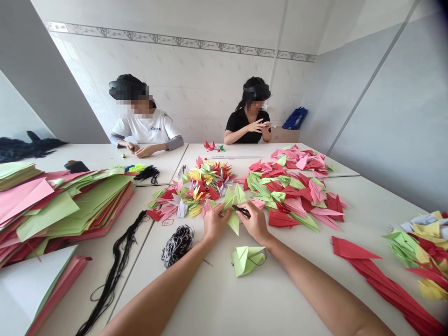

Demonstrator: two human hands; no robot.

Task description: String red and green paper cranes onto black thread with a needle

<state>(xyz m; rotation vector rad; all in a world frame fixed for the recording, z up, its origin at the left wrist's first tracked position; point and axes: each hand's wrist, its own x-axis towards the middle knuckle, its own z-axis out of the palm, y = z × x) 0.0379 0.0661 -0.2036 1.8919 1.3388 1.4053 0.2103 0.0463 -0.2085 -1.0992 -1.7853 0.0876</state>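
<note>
My left hand point(216, 220) is closed, its fingers pinching the left side of a light green folded paper piece point(234, 225) with pointed tips, held above the table. In my right hand point(256, 223) is a small dark tool point(243, 212), its tip against the middle of that green paper; its exact kind is hard to make out. Nearer to me, between my forearms, lies another green folded paper piece point(245, 261) with a thin dark cord at its right side. A ball of black and white string point(178, 246) rests left of my left wrist.
Folded pieces heap up beyond my hands, in a mixed pile point(203, 182) and a red, pink and green pile point(290, 196). Paper stacks point(70, 205) and black threads point(117, 266) lie left. Red strips point(385, 280) lie right. Two people point(147, 126) sit across the table.
</note>
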